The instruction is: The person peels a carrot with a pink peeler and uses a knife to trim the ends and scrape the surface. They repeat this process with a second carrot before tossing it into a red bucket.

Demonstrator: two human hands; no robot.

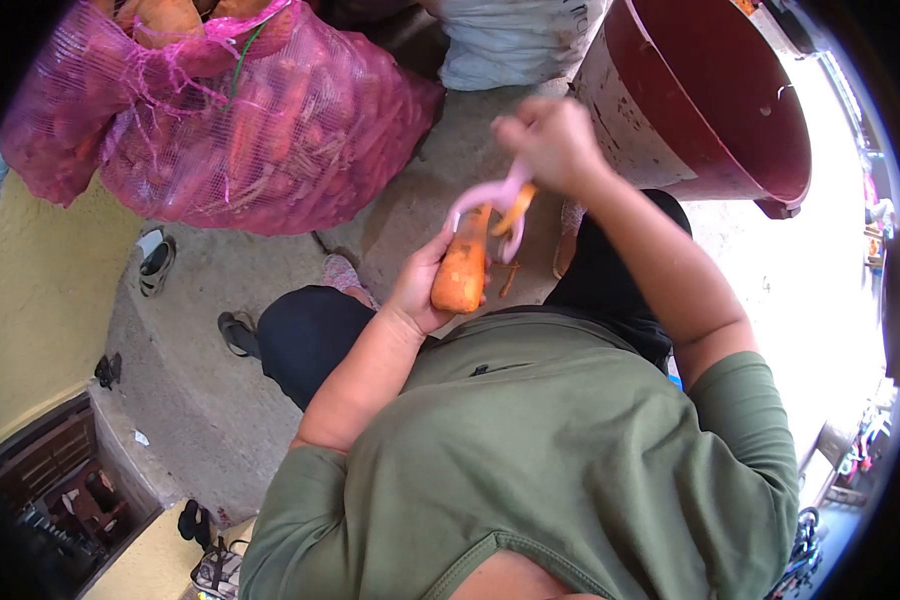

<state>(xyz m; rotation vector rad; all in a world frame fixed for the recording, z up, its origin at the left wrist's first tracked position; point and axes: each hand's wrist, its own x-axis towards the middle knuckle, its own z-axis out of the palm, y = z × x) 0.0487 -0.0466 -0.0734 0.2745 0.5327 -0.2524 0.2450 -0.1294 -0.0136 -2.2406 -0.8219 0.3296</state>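
Observation:
My left hand (418, 285) is wrapped round the thick end of an orange carrot (460, 272), which points away from me. Dark marks show on the carrot's upper part. A pink Y-shaped peeler (486, 192) lies across its far end, its handle in my closed right hand (555, 145). That hand is slightly blurred by motion. An orange strip of peel (515, 210) hangs at the peeler's head. The blade itself is hard to make out.
Pink mesh sacks (300, 130) full of carrots stand at the upper left, beside a white sack (510, 40). A large dark-red bucket (715, 100) is at the upper right. Peel scraps (510, 280) lie on the concrete floor (195, 370), with sandals (156, 265) at left.

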